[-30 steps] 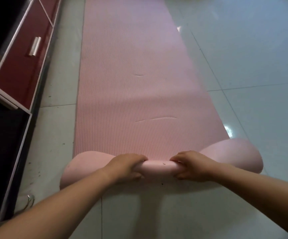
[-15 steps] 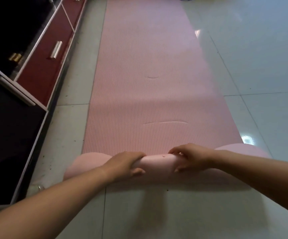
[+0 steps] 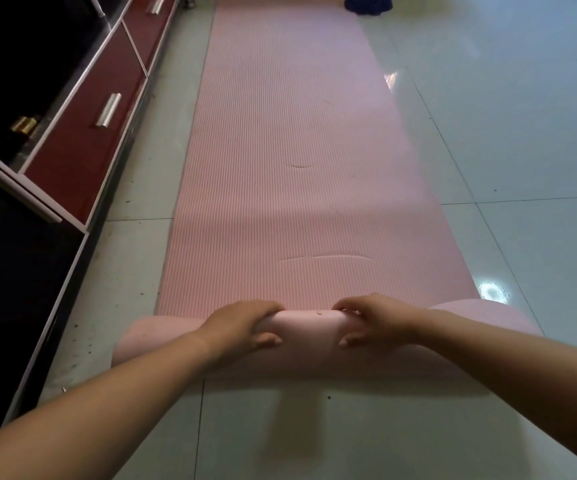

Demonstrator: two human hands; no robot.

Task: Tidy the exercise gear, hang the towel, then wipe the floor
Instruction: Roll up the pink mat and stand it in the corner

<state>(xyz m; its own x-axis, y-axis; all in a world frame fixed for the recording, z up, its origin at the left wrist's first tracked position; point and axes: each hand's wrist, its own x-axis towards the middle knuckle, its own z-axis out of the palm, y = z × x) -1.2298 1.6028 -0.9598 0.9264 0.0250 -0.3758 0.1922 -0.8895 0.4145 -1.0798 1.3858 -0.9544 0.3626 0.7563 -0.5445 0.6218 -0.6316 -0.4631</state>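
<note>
A: The fingers [image 3: 266, 308], what are they doing?

B: Curled over the top of the rolled end [image 3: 309, 323] of the pink mat [image 3: 294, 168], thumbs pressed on its near side. Left hand [image 3: 242, 327] and right hand [image 3: 373, 320] both grasp the roll near its middle, slightly apart.

A: And where is the mat?

B: Flat on the tiled floor [image 3: 522, 133], stretching away from the roll, close to the floor's left edge, where a red-fronted cabinet [image 3: 83, 157] with metal handles [image 3: 107, 110] runs beside it, not touching. A dark blue bundle [image 3: 368, 3] sits by the mat's far right corner.
</note>
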